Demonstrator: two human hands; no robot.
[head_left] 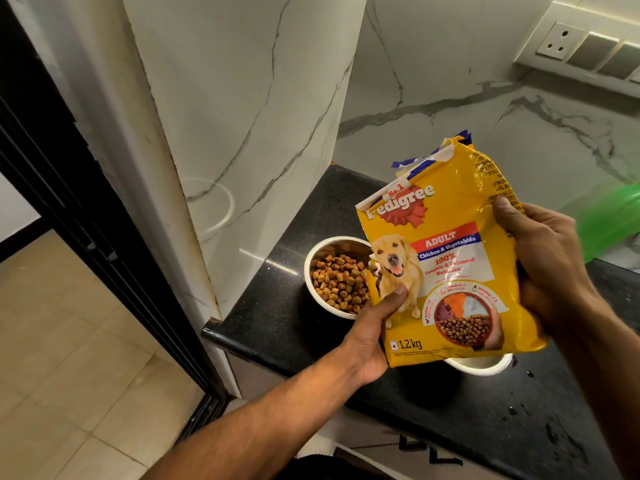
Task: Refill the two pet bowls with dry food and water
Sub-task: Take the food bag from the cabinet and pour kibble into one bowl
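Observation:
A yellow dog food bag (450, 271), torn open at the top, is held upright above the black counter (277, 327). My left hand (372, 327) grips its lower left edge, thumb on the front. My right hand (543, 261) clasps its right side. Behind the bag's left edge stands a steel bowl (313, 261) with a white rim, holding brown kibble (337, 282). A second white-rimmed bowl (485, 367) sits under the bag's bottom edge; the bag hides its inside.
The counter's left end meets a white marble pillar (242, 133) and marble backsplash. A green object (609, 220) lies at the right edge. Dark wet spots (519, 407) mark the counter near the front. A switch panel (588, 50) is on the wall. Tiled floor lies below left.

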